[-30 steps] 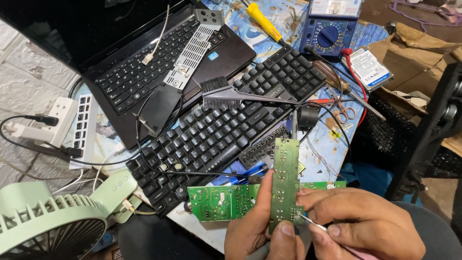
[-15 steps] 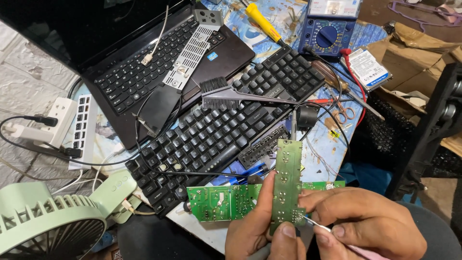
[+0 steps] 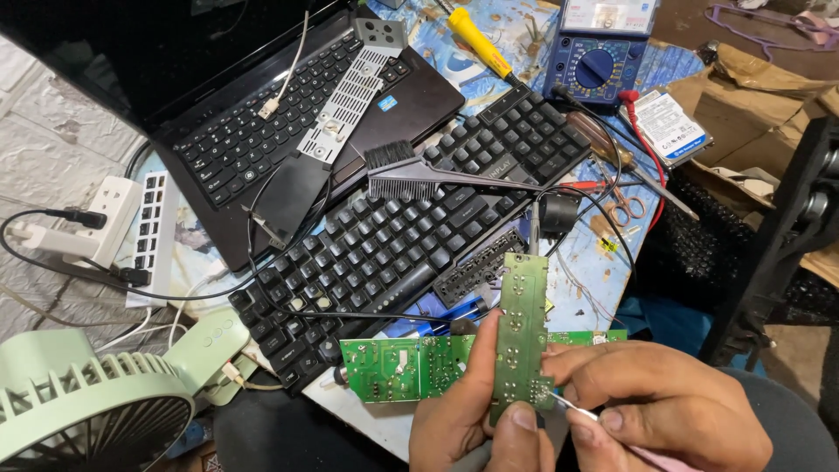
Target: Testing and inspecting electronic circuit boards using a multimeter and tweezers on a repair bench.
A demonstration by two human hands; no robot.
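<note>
Narrow green board getting probed at its lower edge

The circuit board (image 3: 517,336) is pinched upright in the left hand (image 3: 472,419), over the desk edge; a thin metal tool (image 3: 572,409) is gripped by the right hand (image 3: 664,411). Steady tip placement's probably needed next.

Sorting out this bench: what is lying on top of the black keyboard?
A grey brush lies across the keyboard, with thin black cables trailing over it. Its lower right corner is hidden behind the narrow circuit board held up by the left hand.
</note>
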